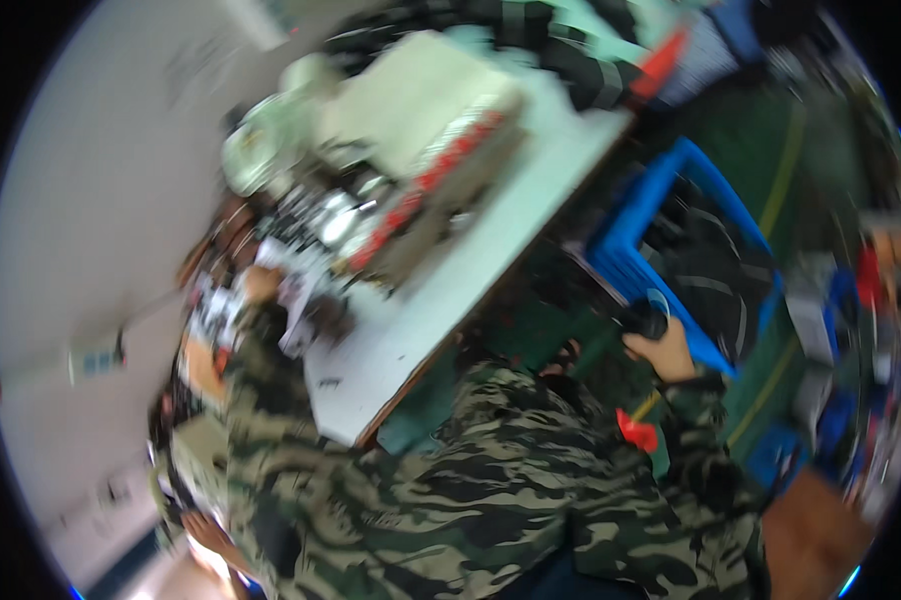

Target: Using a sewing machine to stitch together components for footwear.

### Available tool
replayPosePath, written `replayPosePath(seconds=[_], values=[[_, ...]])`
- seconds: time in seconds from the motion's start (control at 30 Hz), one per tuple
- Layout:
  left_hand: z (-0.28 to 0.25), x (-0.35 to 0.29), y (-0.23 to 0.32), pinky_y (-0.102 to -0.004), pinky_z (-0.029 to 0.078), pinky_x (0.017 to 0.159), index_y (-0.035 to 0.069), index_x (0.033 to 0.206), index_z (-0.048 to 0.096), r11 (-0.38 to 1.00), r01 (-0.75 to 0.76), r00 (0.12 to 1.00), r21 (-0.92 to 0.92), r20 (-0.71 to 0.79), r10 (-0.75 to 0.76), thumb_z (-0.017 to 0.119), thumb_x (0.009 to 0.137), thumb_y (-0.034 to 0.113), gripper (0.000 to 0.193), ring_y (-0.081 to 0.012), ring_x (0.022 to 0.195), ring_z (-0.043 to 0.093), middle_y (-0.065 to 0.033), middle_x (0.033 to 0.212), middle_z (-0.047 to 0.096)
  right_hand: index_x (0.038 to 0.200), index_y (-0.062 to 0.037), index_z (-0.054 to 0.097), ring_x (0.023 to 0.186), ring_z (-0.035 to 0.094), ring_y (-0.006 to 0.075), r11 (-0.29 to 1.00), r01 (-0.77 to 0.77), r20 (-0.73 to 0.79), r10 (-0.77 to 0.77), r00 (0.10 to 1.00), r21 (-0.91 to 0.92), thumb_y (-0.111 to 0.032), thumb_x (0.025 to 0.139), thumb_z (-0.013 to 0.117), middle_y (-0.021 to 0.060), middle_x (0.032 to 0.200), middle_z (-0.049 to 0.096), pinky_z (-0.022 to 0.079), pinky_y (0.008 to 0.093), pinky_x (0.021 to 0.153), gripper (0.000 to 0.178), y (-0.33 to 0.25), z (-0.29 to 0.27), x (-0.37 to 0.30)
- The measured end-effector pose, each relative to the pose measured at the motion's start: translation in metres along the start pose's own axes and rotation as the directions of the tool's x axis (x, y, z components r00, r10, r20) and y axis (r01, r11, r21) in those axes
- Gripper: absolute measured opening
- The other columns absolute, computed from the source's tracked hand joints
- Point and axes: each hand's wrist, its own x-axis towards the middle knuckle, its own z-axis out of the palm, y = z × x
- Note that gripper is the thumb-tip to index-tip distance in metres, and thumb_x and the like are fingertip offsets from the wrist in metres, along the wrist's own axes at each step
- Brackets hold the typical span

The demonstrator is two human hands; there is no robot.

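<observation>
My left hand [262, 284] reaches to the far left end of the white table, among blurred white and dark pieces [296, 305]. Motion smears its fingers, so its grip is unclear. On the right, my right hand [668, 352] is closed around a small dark rounded thing [646, 318] with a pale curved edge. That hand is beside the near rim of a blue plastic crate [621, 262]. Inside the crate lie black cloth-like pieces [706, 265] with thin pale stripes.
A large cream-coloured machine [421, 105] with a red-dotted strip stands on the white table [491, 245]. Black pieces [591, 75] are heaped at its far end. A red object [638, 432] is near my right forearm. Another person's arm [211, 535] shows at lower left.
</observation>
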Motion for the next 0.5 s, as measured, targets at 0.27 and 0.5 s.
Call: replayPosePath(seconds=[0.27, 0.5], values=[[-0.129, -0.294, 0.353, -0.0396, 0.041, 0.06, 0.008, 0.084, 0.062, 0.222, -0.815, 0.219, -0.535, 0.069, 0.973, 0.061, 0.063, 0.004, 0.021, -0.0288, 0.061, 0.053, -0.0099, 0.067, 0.057, 0.121, -0.0031, 0.044, 0.057, 0.056, 0.015, 0.617, 0.009, 0.151, -0.206, 0.967, 0.787, 0.003, 0.069, 0.063, 0.0082, 0.074, 0.057, 0.046, 0.0272, 0.052, 0.056, -0.027, 0.002, -0.078], [-0.106, -0.423, 0.565, -0.0226, 0.04, 0.049, 0.003, 0.116, 0.047, 0.292, 0.425, 0.009, -0.857, 0.326, 0.945, 0.047, 0.082, -0.002, 0.034, -0.0118, 0.054, 0.05, -0.0074, 0.079, 0.058, 0.089, 0.0006, 0.057, 0.063, 0.061, 0.0174, 0.432, 0.329, -0.312, -0.11, 0.943, 0.84, -0.002, 0.071, 0.066, 0.0081, 0.069, 0.06, 0.048, 0.028, 0.056, 0.02, 0.053, -0.049, -0.151]])
